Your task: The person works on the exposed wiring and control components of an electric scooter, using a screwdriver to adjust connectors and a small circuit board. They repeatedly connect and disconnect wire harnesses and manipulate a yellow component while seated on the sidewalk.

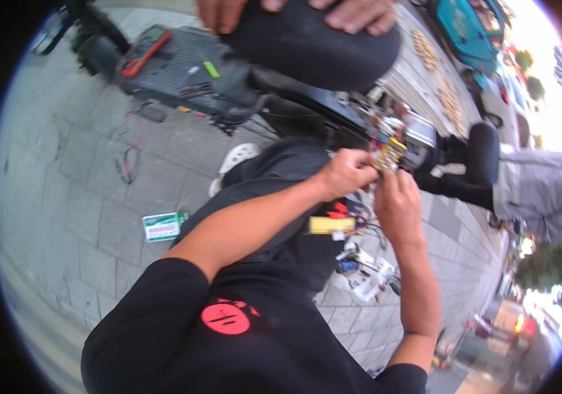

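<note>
My left hand (350, 174) is closed, its thumb and fingers pinched together at the rear of an electric scooter. Beside it my right hand (399, 203) is also closed, fingers bent. What lies inside either grip is hidden. Just beyond my fingertips sits a yellow and silver part (390, 155) with a ridged, coil-like look; I cannot tell which hand touches it. A ribbed silver metal box (418, 130) and loose wires are close by. Above, another person's hands rest on the scooter's black seat (313, 49), which is tilted up.
On the footboard (189, 59) lie a red-edged meter (146, 54) and small tools. A yellow block (331, 225) with wires and a white tray of parts (366, 276) are below my hands. A green-and-white package (163, 226) lies on the paving. Another person stands at right.
</note>
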`<state>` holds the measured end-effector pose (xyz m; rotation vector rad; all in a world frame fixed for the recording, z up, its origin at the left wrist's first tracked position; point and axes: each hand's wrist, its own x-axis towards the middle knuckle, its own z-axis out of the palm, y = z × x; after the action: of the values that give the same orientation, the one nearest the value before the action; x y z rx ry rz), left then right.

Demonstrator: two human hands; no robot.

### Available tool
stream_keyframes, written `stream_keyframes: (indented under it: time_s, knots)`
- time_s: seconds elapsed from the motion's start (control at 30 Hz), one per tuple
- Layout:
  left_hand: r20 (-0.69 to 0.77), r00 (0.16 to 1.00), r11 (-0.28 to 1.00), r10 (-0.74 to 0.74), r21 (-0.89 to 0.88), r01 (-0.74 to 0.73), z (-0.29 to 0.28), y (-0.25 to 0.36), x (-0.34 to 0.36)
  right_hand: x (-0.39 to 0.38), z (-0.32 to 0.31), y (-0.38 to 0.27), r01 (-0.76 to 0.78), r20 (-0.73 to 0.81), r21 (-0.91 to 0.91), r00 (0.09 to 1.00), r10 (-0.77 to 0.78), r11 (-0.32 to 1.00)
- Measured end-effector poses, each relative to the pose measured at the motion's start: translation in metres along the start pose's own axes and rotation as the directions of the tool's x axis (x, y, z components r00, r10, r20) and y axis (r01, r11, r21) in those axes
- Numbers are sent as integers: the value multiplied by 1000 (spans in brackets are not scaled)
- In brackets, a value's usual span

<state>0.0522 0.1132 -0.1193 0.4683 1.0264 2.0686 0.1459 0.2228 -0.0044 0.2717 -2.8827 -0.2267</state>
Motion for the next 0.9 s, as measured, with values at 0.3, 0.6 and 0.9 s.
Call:
stream_keyframes:
  time_s: [0.3,0.6,0.9]
  knots:
    - [16,999,998,31,-47,-30,-4,-15,11,-9,13,-6,-342,-90,329,917,390,880]
    - [-23,1000,999,-15,-49,14,0,-13,6,-6,4,15,47,-14,-24,999,-47,999]
    - [3,1000,992,-4,-130,4,-5,-16,7,-6,14,2,-101,-25,100,994,104,990]
